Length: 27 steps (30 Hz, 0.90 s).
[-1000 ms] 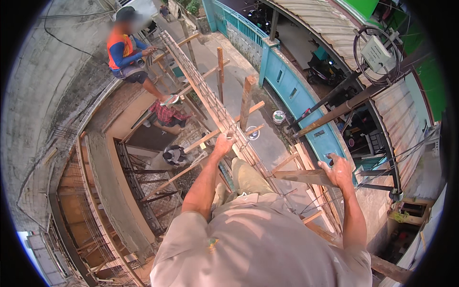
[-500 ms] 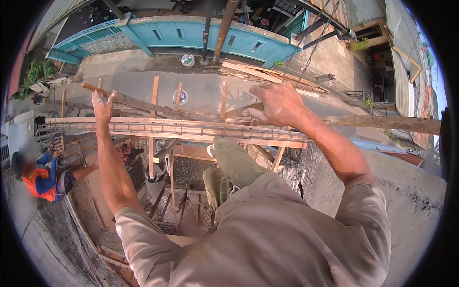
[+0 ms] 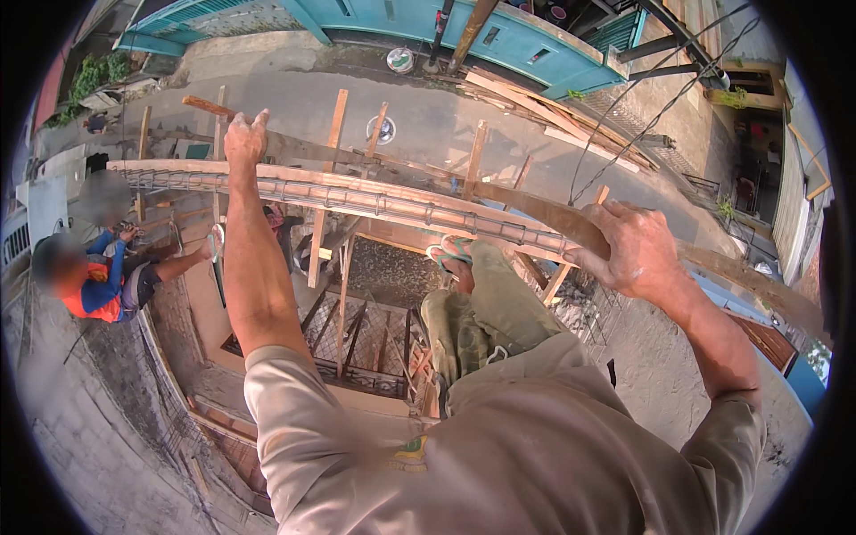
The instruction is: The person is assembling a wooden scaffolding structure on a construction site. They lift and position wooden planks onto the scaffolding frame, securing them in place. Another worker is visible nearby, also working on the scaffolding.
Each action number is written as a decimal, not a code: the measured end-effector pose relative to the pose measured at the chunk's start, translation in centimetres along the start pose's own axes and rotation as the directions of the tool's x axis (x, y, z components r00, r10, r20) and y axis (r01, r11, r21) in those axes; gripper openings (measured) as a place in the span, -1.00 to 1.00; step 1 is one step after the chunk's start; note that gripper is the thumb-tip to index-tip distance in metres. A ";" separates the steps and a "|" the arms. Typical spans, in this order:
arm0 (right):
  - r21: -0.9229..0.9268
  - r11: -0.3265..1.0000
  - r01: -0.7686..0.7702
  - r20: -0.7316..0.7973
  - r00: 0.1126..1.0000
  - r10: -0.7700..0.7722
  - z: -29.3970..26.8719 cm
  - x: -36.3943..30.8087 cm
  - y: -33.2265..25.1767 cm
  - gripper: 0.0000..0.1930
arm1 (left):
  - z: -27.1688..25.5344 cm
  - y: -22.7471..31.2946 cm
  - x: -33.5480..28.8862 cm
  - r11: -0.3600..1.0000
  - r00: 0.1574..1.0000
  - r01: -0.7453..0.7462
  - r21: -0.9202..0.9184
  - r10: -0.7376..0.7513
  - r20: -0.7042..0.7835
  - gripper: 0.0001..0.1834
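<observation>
A long weathered wooden plank (image 3: 535,207) runs along the far side of the formwork, and my right hand (image 3: 633,250) is closed over it, thumb on the near side. At the left, my left hand (image 3: 245,141) grips a narrow wooden batten (image 3: 207,105) whose end sticks out past the fingers. Just nearer than both hands lies the long timber formwork (image 3: 357,183), with a steel rebar cage (image 3: 374,207) along it. Upright wooden stakes (image 3: 337,129) rise beside it. Below, my sandaled foot (image 3: 455,254) shows under green trousers.
A person in an orange vest and blue sleeves (image 3: 98,276) sits at the left. Loose boards (image 3: 553,120) lie on the road by a turquoise wall (image 3: 401,22). Cables (image 3: 660,116) hang at the right. A metal grille (image 3: 366,334) lies below me; concrete (image 3: 651,357) spreads at right.
My right hand has gone from spread fingers above the timber to a grip farther right on the plank. The left hand's fingers have drawn closer together on the batten. The whole view has shifted.
</observation>
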State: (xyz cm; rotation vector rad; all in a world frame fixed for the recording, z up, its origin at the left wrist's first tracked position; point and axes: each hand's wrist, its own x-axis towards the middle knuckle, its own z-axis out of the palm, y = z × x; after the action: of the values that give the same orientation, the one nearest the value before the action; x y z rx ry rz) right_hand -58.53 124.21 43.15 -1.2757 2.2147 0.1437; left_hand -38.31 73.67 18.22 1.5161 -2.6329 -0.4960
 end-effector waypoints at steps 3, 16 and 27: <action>0.011 1.000 -0.005 -0.006 1.000 0.005 0.0 0.7 -0.3 -0.44 | 1.3 -0.6 0.6 0.999 0.999 0.026 -0.045 -0.028 -0.046 -0.50; -0.011 0.995 0.101 -0.091 0.991 -0.102 0.8 0.8 0.0 -0.41 | -0.3 1.7 -1.1 0.985 0.990 0.132 -0.108 -0.135 -0.028 -0.63; -0.005 0.996 0.094 -0.024 0.995 -0.094 0.5 1.1 0.1 -0.49 | -0.3 1.5 -0.5 0.983 0.988 0.156 -0.097 -0.154 0.022 -0.66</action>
State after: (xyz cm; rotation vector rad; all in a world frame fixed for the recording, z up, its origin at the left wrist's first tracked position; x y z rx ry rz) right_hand -58.76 123.63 42.15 -1.3882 2.1708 0.0964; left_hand -39.24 74.72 19.04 1.7008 -2.4717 -0.6392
